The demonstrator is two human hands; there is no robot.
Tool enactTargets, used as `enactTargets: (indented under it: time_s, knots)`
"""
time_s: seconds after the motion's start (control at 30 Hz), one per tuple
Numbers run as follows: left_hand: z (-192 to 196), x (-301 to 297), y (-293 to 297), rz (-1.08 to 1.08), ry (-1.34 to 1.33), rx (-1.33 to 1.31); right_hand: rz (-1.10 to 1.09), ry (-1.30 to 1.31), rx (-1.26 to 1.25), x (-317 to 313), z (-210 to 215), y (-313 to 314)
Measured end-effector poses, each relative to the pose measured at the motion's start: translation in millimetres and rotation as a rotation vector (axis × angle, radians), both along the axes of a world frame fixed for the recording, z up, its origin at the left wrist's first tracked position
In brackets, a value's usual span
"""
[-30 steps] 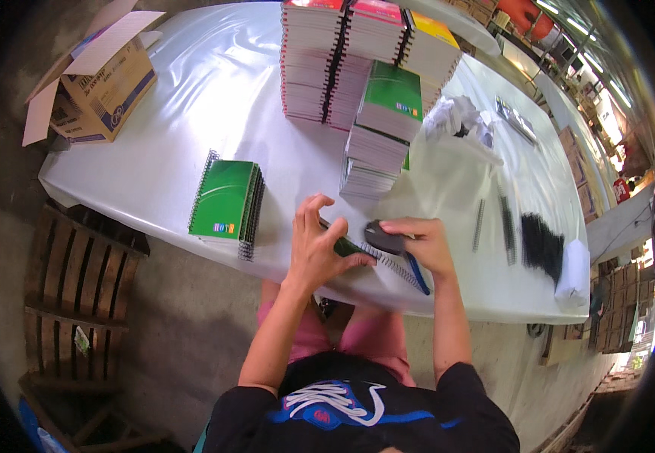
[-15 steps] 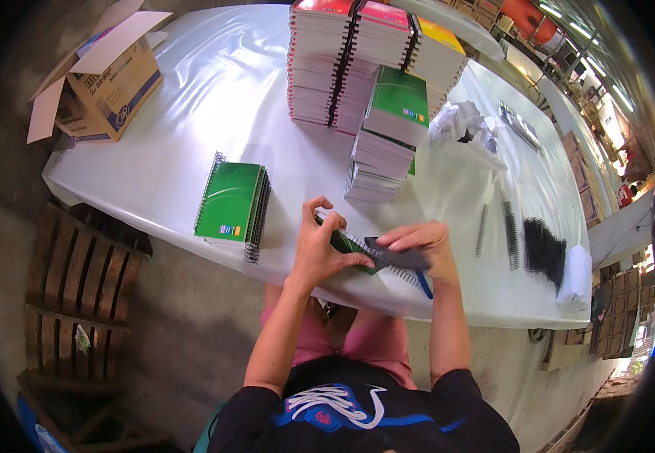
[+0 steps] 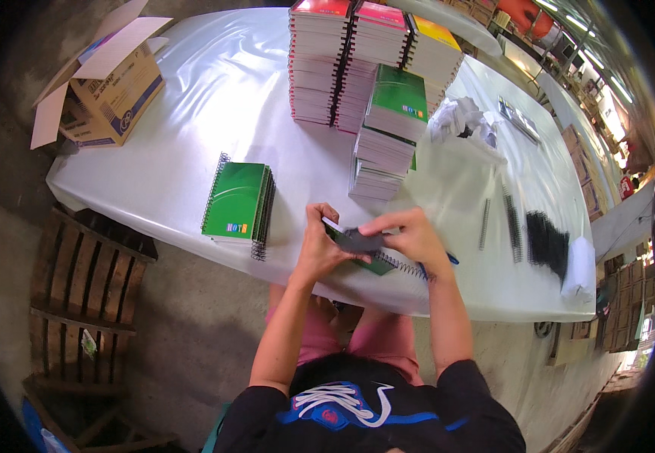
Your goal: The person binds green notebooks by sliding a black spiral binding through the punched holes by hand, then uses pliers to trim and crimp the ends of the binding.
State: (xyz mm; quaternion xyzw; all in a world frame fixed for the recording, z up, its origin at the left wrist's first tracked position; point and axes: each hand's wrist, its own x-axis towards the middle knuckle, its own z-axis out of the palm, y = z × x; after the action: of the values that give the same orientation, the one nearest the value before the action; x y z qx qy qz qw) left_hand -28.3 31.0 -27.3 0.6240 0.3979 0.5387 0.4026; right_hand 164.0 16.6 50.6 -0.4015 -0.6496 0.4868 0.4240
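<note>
Near the front edge of the table, my left hand (image 3: 318, 245) is closed round a green-covered notebook (image 3: 379, 264), thumb on the near side and fingers curled at the far side. A black wire spiral (image 3: 404, 266) runs along the notebook's edge and sticks out to the right, under my right wrist. My right hand (image 3: 412, 232) grips a dark grey, flat-looking piece (image 3: 359, 241), blurred by motion, against the notebook's edge close to my left fingers. Something blue (image 3: 452, 259) shows partly behind my right wrist. Left of my hands lies a small stack of green spiral notebooks (image 3: 237, 200).
Tall stacks of spiral notebooks (image 3: 316, 68) stand at the back, with a green-topped stack (image 3: 395, 98) before them. Crumpled white paper (image 3: 459, 121), loose spirals (image 3: 511, 226), a black heap of spirals (image 3: 546, 241) and a white roll (image 3: 579, 268) lie right. An open carton (image 3: 120, 94) sits far left.
My right hand has moved left and slightly up, carrying the dark grey piece along the notebook's edge toward my left fingers. More of the spiral now shows. My left hand keeps its grip.
</note>
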Motion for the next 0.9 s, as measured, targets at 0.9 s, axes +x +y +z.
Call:
enactTargets:
  time_s: [0.9]
  knots:
    - [-7,-4,2,-0.122,0.036,-0.071,-0.38,-0.011,0.225,19,21,-14]
